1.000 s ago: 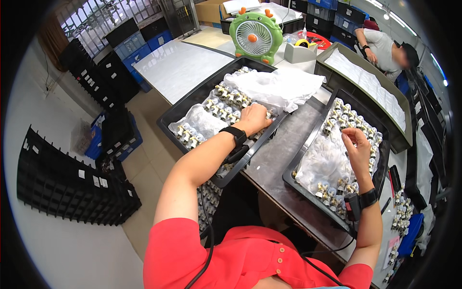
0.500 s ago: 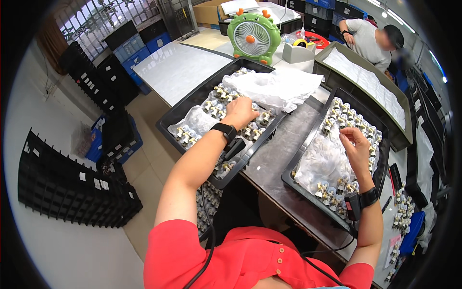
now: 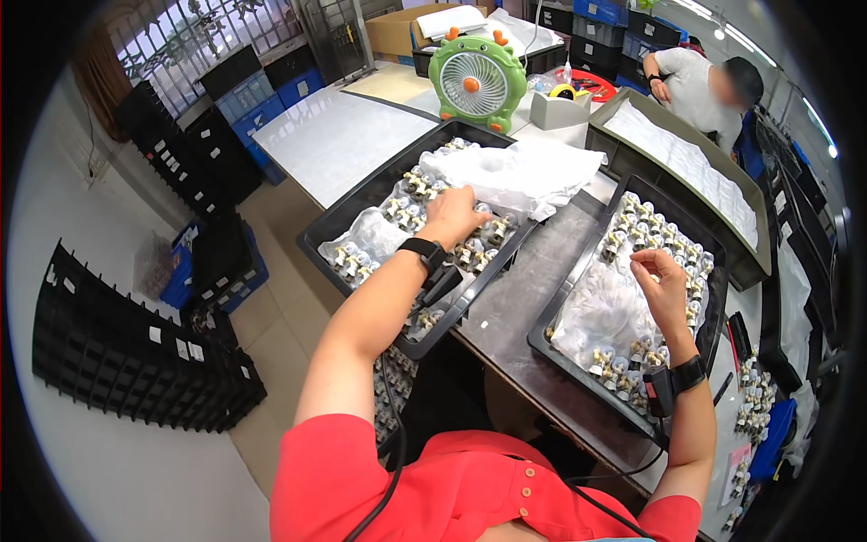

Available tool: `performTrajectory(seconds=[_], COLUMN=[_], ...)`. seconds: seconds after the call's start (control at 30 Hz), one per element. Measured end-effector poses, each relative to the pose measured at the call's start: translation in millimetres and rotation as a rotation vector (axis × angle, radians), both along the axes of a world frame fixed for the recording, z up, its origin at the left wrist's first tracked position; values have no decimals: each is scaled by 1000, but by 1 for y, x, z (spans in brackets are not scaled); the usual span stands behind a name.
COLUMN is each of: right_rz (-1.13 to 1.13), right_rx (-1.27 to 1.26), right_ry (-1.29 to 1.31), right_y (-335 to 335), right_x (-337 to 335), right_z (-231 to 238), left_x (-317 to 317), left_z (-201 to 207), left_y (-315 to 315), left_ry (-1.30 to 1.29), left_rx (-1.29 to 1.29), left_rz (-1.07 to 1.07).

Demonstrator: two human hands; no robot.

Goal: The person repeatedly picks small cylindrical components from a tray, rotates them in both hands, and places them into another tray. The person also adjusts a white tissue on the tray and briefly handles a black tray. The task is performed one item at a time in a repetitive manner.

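My left hand (image 3: pixel 454 219) is over the left black tray (image 3: pixel 312 237), its fingers curled down among small parts (image 3: pixel 404 213) with clear domed tops, pale yellowish bodies and dark bases. The fingertips are partly hidden; whatever they pinch cannot be made out. Above the right black tray (image 3: pixel 553 318), my right hand (image 3: pixel 664 287) has thumb and fingers drawn together, and anything between them is too small to name. Similar parts (image 3: pixel 673 237) stand in rows at that tray's far and right sides, with more at its near end. Crumpled white plastic film (image 3: pixel 605 307) covers its middle.
White film (image 3: pixel 515 172) lies over the left tray's far end. Beyond stand a green fan (image 3: pixel 474 86) and a grey box with tape (image 3: pixel 560 110). An olive tray (image 3: pixel 759 257) adjoins the right tray. Across the room a person (image 3: pixel 700 90) bends forward. Dark cables hang by my arms.
The view has shifted slightly. My left hand remains at the parts in the left tray, and my right hand remains above the right tray, its fingers slightly more closed.
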State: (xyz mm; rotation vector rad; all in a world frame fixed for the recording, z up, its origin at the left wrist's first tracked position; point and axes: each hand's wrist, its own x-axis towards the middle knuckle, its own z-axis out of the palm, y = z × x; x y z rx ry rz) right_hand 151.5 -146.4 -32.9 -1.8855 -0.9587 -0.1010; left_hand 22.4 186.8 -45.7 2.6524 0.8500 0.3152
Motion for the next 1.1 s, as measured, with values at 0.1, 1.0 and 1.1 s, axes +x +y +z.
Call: performTrajectory(seconds=[0.1,1.0,1.1], right_rz=[-3,73,71], right_rx=[-5,-63,-79], right_ry=[-21,-43,-50], right_y=[0,5,4], right_x=[1,-12,-13], right_z=[0,-2,-2], left_x=[0,-153,-174], left_z=[14,64,62], left_y=[0,82,98], left_ry=[-113,-437,-384], left_rx=[46,-895,-864], left_rz=[-44,-185,-112])
